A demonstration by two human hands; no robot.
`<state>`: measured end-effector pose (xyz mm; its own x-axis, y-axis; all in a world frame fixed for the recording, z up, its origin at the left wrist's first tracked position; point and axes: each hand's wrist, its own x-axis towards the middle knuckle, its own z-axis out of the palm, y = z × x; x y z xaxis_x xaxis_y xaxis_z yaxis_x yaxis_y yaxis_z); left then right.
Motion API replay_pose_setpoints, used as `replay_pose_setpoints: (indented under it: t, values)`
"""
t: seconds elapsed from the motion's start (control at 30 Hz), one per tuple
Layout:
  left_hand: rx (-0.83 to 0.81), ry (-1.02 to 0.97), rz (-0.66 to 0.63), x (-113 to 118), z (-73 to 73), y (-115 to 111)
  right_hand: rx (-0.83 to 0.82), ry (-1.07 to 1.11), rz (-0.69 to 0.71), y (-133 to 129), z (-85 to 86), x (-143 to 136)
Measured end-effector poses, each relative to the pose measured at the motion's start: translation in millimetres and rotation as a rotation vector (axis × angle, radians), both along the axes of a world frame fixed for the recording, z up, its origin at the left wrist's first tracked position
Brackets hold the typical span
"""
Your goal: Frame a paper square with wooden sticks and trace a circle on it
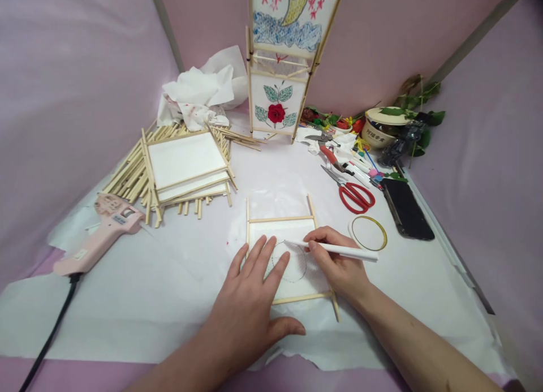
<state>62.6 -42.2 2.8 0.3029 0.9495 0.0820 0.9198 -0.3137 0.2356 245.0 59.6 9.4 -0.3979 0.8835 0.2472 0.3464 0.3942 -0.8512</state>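
Observation:
In the middle foreground lies a wooden-stick frame [282, 218] with a white panel [292, 229] stretched inside it. A thin circle [297, 280] of dark dashes is drawn on the panel. My left hand [250, 290] rests flat on the frame's left part, fingers spread, covering some of the panel and the left stick. My right hand [341, 265] grips a slim white pen [343, 250]. The pen slants to the left, and its tip meets the top of the drawn circle.
At left are a pink glue gun [99, 233], stacked frames [186, 160] and wooden sticks [127, 166]. A decorated lantern tower [278, 100] stands behind. Red-handled scissors [356, 197], pliers [331, 157], a tape ring [384, 233], a phone [409, 208] and a bowl [377, 134] lie right.

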Motion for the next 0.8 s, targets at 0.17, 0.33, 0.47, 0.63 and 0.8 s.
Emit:
replay_pose_setpoints:
  t: [0.17, 0.33, 0.47, 0.63, 0.8]
  values:
    - [0.005, -0.002, 0.005, -0.1, -0.4, 0.0, 0.015, -0.029, -0.005, 0.2, 0.2, -1.5]
    - [0.018, -0.022, 0.011, 1.0, -1.5, -0.3, 0.005, -0.048, 0.003, 0.4, 0.0, -0.5]
    - [0.023, -0.035, 0.016, 0.8, -2.2, -1.5, 0.007, -0.048, 0.009, 0.2, -0.1, -0.5]
    - [0.025, -0.031, 0.018, 0.8, -1.2, -1.4, -0.011, -0.047, 0.018, 0.0, -1.6, -1.2]
    - [0.008, -0.03, 0.02, 1.3, 0.0, 0.3, -0.011, -0.053, 0.025, 0.5, -1.3, -0.3]
